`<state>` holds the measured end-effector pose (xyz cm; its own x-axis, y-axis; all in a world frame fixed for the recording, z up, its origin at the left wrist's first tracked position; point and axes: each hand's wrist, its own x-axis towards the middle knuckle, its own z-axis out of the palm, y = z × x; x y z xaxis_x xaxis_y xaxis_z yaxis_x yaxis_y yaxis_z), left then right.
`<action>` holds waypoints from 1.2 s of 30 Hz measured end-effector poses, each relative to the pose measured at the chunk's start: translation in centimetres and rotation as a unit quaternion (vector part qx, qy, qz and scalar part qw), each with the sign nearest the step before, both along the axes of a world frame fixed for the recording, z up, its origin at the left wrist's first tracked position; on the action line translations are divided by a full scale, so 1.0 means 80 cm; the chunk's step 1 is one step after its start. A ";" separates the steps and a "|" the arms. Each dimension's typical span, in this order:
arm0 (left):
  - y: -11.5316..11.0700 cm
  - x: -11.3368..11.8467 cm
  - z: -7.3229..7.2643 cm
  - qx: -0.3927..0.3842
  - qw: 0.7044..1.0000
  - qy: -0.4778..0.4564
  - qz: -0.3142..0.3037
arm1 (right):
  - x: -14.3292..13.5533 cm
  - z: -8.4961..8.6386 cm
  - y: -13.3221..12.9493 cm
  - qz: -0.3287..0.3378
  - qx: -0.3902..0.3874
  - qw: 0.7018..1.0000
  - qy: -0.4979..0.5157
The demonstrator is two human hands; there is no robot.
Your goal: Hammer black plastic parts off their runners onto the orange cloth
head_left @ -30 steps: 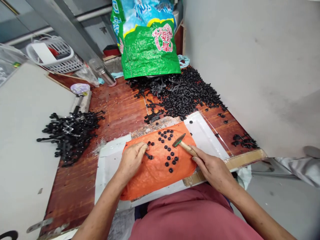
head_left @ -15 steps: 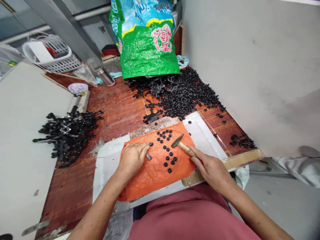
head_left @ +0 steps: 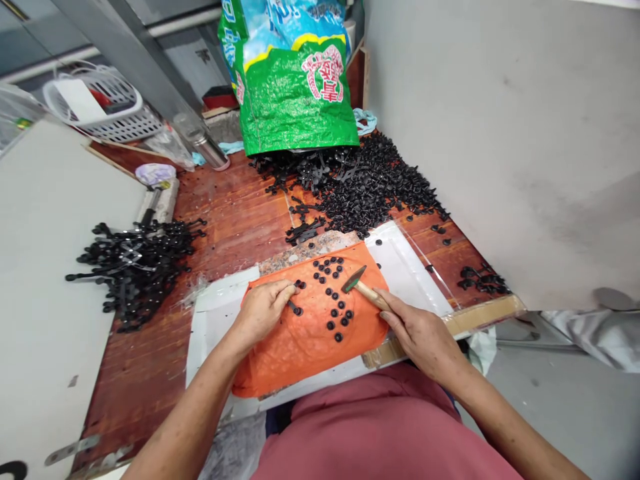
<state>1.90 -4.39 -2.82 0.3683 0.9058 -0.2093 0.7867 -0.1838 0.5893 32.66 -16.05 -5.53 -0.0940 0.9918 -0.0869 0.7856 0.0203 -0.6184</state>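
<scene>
My left hand (head_left: 265,308) is closed, thumb and fingers pinching a small black strip (head_left: 294,307) with a round black end. Part of the strip is hidden by the fingers. Beside the thumb tip are small black round pieces. My right hand (head_left: 417,330) grips the wooden handle of a small hammer (head_left: 367,291), its dark greenish head just above or on the orange cloth (head_left: 287,360); I cannot tell if it touches. Several black round buttons (head_left: 342,321) lie on the cloth between the hands. A speckled stone slab (head_left: 300,252) shows under the cloth's far edge.
Loose black pieces (head_left: 370,190) are heaped before a green and blue sack (head_left: 300,107). At left is a pile of black strips (head_left: 137,267). Behind it stand a flask (head_left: 210,150) and a white basket (head_left: 113,110). A grey panel (head_left: 500,133) borders the table's right side.
Both hands stay in nearly the same place. The strip in my left hand has turned slightly, and its near end, greyish before, now looks black. The hammer has barely moved.
</scene>
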 end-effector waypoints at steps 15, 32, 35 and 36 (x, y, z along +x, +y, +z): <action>-0.006 0.002 0.006 0.029 0.999 0.015 -0.007 | 0.001 -0.003 0.000 -0.002 0.002 1.000 -0.015; -0.004 -0.002 0.003 0.026 0.999 0.008 -0.028 | 0.001 -0.002 0.001 -0.001 0.003 1.000 -0.016; -0.003 -0.001 0.006 0.027 0.999 0.005 -0.028 | 0.001 -0.001 0.001 0.001 0.006 1.000 -0.012; -0.003 -0.001 0.006 0.028 0.999 0.005 -0.029 | 0.001 -0.001 0.000 0.003 0.009 1.000 -0.008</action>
